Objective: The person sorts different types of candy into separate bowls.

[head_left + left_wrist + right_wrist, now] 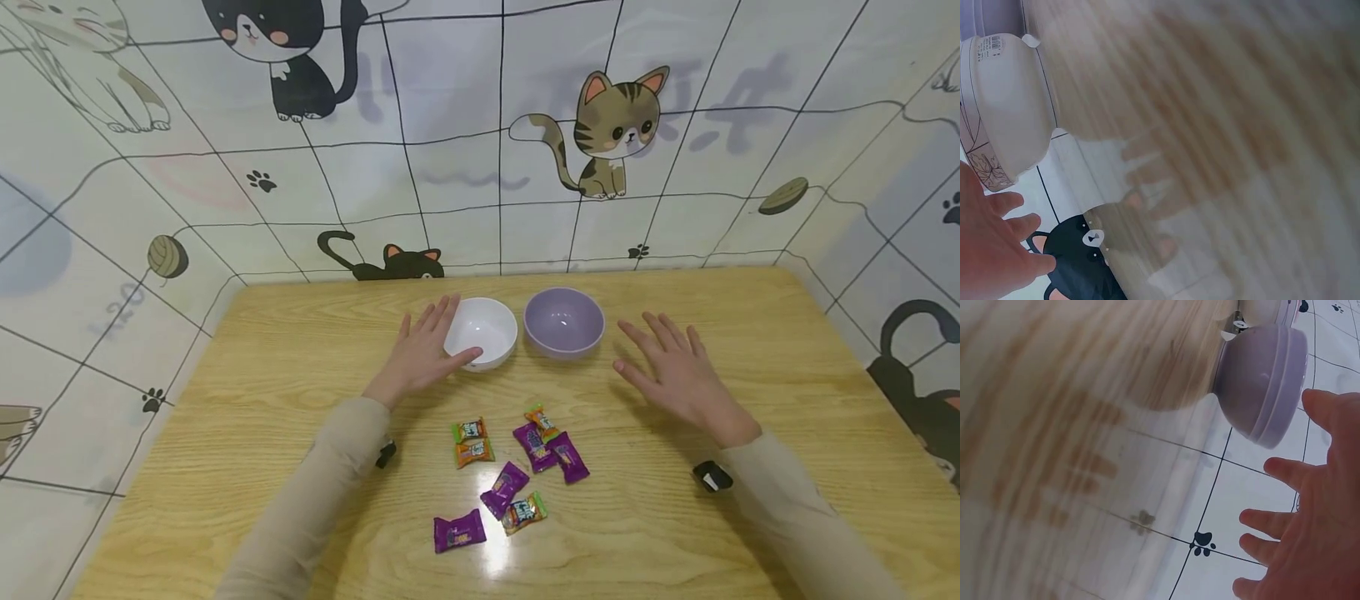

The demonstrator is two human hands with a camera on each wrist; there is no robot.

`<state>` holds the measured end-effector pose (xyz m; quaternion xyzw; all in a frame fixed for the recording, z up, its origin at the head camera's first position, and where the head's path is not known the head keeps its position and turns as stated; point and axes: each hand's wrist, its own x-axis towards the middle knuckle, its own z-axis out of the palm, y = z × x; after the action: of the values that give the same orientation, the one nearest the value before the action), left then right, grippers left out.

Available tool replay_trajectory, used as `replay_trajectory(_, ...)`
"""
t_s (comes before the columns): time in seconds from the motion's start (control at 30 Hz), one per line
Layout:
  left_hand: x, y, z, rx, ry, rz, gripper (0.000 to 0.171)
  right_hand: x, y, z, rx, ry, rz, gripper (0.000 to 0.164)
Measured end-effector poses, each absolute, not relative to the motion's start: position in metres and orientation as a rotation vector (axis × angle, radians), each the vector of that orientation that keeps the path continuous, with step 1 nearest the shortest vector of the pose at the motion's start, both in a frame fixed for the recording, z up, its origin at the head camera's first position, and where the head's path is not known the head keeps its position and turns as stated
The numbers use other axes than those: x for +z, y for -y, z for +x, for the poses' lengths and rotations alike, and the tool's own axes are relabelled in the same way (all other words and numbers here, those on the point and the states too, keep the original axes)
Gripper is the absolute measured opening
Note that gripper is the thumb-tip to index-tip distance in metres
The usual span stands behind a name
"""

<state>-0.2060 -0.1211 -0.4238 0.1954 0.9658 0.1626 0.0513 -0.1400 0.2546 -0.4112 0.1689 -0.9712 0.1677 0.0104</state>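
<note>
My left hand [423, 352] hovers at the left side of a white bowl [491, 329], fingers spread and thumb overlapping the bowl's front rim in the head view. To the right of a purple bowl [564, 325] is my right hand [675, 375], its fingers apart and holding nothing. Both bowls stand upright side by side near the back of the table. The left wrist view shows the white bowl's side [1013, 103] beyond the fingers [1017, 228]. In the right wrist view the purple bowl [1254, 381] sits just past the thumb.
Several purple-wrapped candies [460, 531] and several orange-and-green wrapped candies [474, 452] lie scattered on the wooden table [637, 533] between the forearms. A cat-patterned white cloth [457, 183] rises behind the table and along its sides.
</note>
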Motion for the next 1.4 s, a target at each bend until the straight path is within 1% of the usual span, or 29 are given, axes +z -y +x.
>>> replay_trajectory(0.37,-0.422,0.122,-0.210,0.713,-2.836,0.545,0.107,-0.411,-0.242,-0.133,0.604,2.938,0.648,0.059)
replay_trajectory(0.53,-0.423,0.123,-0.214,0.888,-2.731,0.522,0.109,-0.413,-0.234,-0.130,0.653,2.980,0.649,0.059)
replay_trajectory(0.7,-0.426,0.126,-0.217,1.030,-2.600,0.514,0.108,-0.416,-0.227,-0.127,0.691,2.963,0.711,0.057)
replay_trajectory(0.8,-0.426,0.127,-0.218,1.046,-2.567,0.545,0.108,-0.418,-0.223,-0.126,0.702,2.939,0.750,0.054)
replay_trajectory(1.03,-0.423,0.129,-0.219,1.056,-2.517,0.585,0.113,-0.419,-0.207,-0.123,0.778,2.918,0.871,0.038)
replay_trajectory(1.4,-0.423,0.130,-0.220,1.062,-2.504,0.569,0.111,-0.419,-0.184,-0.126,0.894,3.003,1.127,0.035)
